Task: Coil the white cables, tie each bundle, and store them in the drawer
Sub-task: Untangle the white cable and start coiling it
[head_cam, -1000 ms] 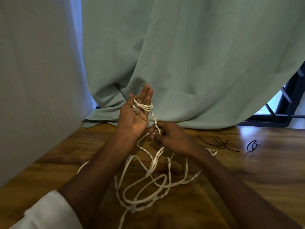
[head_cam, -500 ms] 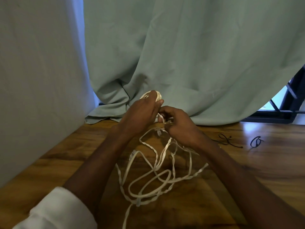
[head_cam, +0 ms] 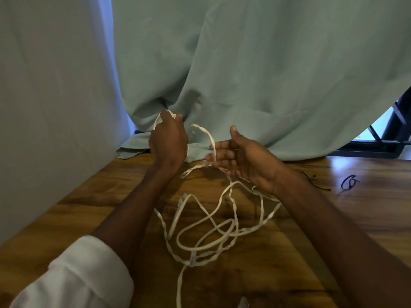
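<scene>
Nearest the viewer, the slack of the white cable (head_cam: 206,232) lies in loose, crossing loops on the wooden table (head_cam: 333,230), with one tail running off the near edge of view and a connector end (head_cam: 182,199) resting at the left of the heap. From this heap a strand rises away from the viewer, towards the hands. The right hand (head_cam: 242,158) is held above the table, palm turned left, fingers extended and relaxed; the strand arches across its fingertips, resting there and not pinched. Further off and to the left, the left hand (head_cam: 169,138) is raised with its back to the camera, fingers curled round a small coil of the cable that shows white at its far, upper side. The loose run thus lies to the near right of the coil, its length reaching from far-left to near-right, and the right hand is the nearer to it. In my judgement the next wrap depends on the right hand carrying that strand leftward and over the left hand. A dark tie (head_cam: 349,182) lies well right on the table. No drawer is in view.
</scene>
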